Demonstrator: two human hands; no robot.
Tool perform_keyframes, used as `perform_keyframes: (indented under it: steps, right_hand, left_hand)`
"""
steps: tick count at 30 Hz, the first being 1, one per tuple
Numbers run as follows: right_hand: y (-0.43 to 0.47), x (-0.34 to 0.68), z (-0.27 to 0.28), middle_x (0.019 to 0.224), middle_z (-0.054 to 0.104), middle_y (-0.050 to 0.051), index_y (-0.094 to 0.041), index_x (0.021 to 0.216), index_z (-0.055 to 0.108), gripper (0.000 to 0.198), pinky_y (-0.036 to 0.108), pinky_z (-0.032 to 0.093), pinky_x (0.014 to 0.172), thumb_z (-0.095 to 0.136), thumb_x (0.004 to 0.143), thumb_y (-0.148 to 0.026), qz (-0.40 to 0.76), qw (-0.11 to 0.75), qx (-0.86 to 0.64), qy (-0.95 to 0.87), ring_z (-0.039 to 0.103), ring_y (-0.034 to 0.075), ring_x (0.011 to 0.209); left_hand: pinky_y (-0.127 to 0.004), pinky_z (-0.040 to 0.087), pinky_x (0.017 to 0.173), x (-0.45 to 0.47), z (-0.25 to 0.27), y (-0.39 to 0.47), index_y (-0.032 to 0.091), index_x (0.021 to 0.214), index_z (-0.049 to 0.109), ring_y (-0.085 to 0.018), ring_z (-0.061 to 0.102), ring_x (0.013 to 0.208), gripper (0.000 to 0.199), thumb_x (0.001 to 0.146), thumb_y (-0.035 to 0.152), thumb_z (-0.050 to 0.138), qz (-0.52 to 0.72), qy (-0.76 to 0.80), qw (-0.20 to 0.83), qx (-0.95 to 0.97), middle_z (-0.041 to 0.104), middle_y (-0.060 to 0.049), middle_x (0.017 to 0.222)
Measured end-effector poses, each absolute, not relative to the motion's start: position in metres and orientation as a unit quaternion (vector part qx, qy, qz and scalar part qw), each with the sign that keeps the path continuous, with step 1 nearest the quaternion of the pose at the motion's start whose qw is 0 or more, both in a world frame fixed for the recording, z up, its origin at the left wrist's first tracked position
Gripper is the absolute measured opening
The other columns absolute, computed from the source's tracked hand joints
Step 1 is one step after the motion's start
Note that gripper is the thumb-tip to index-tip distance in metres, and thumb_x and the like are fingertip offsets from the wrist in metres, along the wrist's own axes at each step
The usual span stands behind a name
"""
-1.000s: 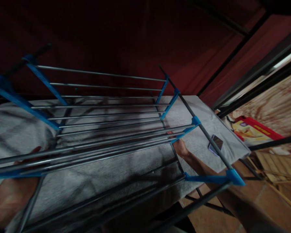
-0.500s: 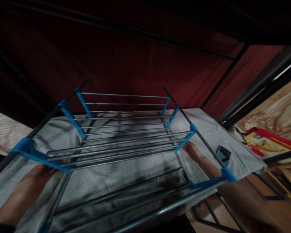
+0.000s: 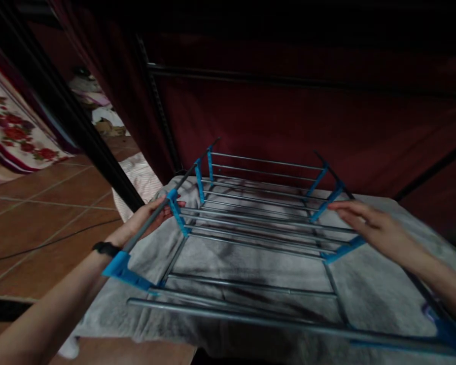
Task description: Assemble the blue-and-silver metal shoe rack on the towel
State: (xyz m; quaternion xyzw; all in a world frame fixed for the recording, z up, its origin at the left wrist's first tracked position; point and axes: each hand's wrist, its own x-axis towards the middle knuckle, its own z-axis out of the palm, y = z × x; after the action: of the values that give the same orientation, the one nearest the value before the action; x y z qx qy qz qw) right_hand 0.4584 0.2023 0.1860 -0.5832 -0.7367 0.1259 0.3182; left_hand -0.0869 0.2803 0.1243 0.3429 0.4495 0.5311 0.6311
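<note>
A shoe rack of grey metal tubes and blue plastic brackets lies on a grey blanket. My left hand is at its left side pole, fingers curled round behind a blue bracket, partly hidden by it. My right hand is over the right side, fingers stretched forward and apart, above another blue bracket; whether it touches the rack I cannot tell. The nearest tube has its left end apart from the front left bracket.
The grey blanket covers the surface under the rack. A dark red curtain hangs behind it. To the left stand a black post and a flowered cloth, over a tiled floor with a cable across it.
My view has swung left, so the rack now appears further right. My right hand has risen from low beside the right bracket to above it. My left hand stays at the rack's left side.
</note>
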Motion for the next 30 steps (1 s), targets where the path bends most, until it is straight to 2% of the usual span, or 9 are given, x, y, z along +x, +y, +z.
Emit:
perform_keyframes:
  steps: [4, 8, 12, 15, 20, 24, 28, 30]
  right_hand:
    - [0.233, 0.394, 0.144, 0.137, 0.061, 0.011, -0.02, 0.135, 0.058, 0.053, 0.046, 0.048, 0.107, 0.036, 0.1, -0.052, 0.077, 0.123, -0.507, -0.85, 0.06, 0.028, 0.124]
    - [0.253, 0.367, 0.119, 0.131, 0.064, 0.013, -0.019, 0.134, 0.058, 0.046, 0.04, 0.053, 0.095, 0.033, 0.102, -0.041, 0.063, 0.043, -0.508, -0.858, 0.066, 0.027, 0.113]
    - [0.259, 0.361, 0.119, 0.119, 0.068, 0.011, -0.021, 0.117, 0.063, 0.038, 0.035, 0.052, 0.084, 0.031, 0.103, -0.035, 0.063, 0.035, -0.507, -0.859, 0.068, 0.024, 0.102]
    - [0.261, 0.364, 0.123, 0.111, 0.069, 0.01, -0.022, 0.111, 0.063, 0.033, 0.033, 0.051, 0.081, 0.033, 0.102, -0.035, 0.065, 0.057, -0.499, -0.862, 0.067, 0.023, 0.099]
    - [0.265, 0.367, 0.127, 0.115, 0.069, 0.009, -0.024, 0.108, 0.062, 0.032, 0.033, 0.049, 0.082, 0.034, 0.101, -0.038, 0.094, 0.081, -0.479, -0.869, 0.066, 0.024, 0.101]
    - [0.264, 0.366, 0.131, 0.105, 0.069, 0.008, -0.024, 0.105, 0.06, 0.032, 0.033, 0.048, 0.082, 0.032, 0.101, -0.039, 0.096, 0.08, -0.482, -0.867, 0.066, 0.023, 0.094]
    - [0.262, 0.366, 0.135, 0.103, 0.069, 0.008, -0.023, 0.106, 0.06, 0.033, 0.035, 0.049, 0.084, 0.033, 0.102, -0.04, 0.091, 0.066, -0.484, -0.868, 0.066, 0.024, 0.095]
    - [0.262, 0.361, 0.137, 0.109, 0.069, 0.009, -0.022, 0.112, 0.061, 0.035, 0.037, 0.049, 0.087, 0.034, 0.102, -0.042, 0.093, 0.058, -0.485, -0.868, 0.067, 0.025, 0.1]
  left_hand:
    - [-0.039, 0.057, 0.088, -0.096, 0.126, 0.29, 0.014, 0.123, 0.063, -0.029, 0.068, 0.102, 0.05, 0.091, 0.053, 0.058, 0.485, 0.453, 0.654, 0.362, 0.073, -0.013, 0.107]
    - [-0.036, 0.057, 0.082, -0.096, 0.132, 0.295, 0.015, 0.116, 0.067, -0.028, 0.069, 0.094, 0.056, 0.078, 0.056, 0.073, 0.426, 0.53, 0.6, 0.421, 0.074, -0.014, 0.105]
    - [-0.033, 0.057, 0.08, -0.087, 0.138, 0.295, 0.015, 0.103, 0.07, -0.027, 0.07, 0.09, 0.05, 0.069, 0.051, 0.079, 0.434, 0.549, 0.57, 0.43, 0.074, -0.013, 0.102]
    - [-0.033, 0.057, 0.076, -0.085, 0.14, 0.294, 0.015, 0.101, 0.07, -0.026, 0.07, 0.084, 0.045, 0.067, 0.044, 0.078, 0.43, 0.562, 0.556, 0.437, 0.074, -0.012, 0.094]
    - [-0.036, 0.058, 0.068, -0.083, 0.142, 0.301, 0.016, 0.098, 0.071, -0.027, 0.069, 0.074, 0.039, 0.065, 0.037, 0.076, 0.424, 0.558, 0.586, 0.407, 0.074, -0.01, 0.084]
    - [-0.032, 0.057, 0.063, -0.079, 0.142, 0.309, 0.016, 0.082, 0.068, -0.021, 0.066, 0.066, 0.026, 0.059, 0.022, 0.077, 0.451, 0.559, 0.572, 0.397, 0.07, -0.007, 0.073]
    - [-0.032, 0.056, 0.056, -0.075, 0.142, 0.314, 0.015, 0.073, 0.063, -0.02, 0.064, 0.059, 0.024, 0.059, 0.025, 0.079, 0.454, 0.578, 0.549, 0.398, 0.068, -0.007, 0.071]
    - [-0.03, 0.056, 0.054, -0.075, 0.142, 0.314, 0.015, 0.072, 0.062, -0.019, 0.064, 0.059, 0.026, 0.058, 0.026, 0.081, 0.459, 0.588, 0.53, 0.402, 0.067, -0.006, 0.068]
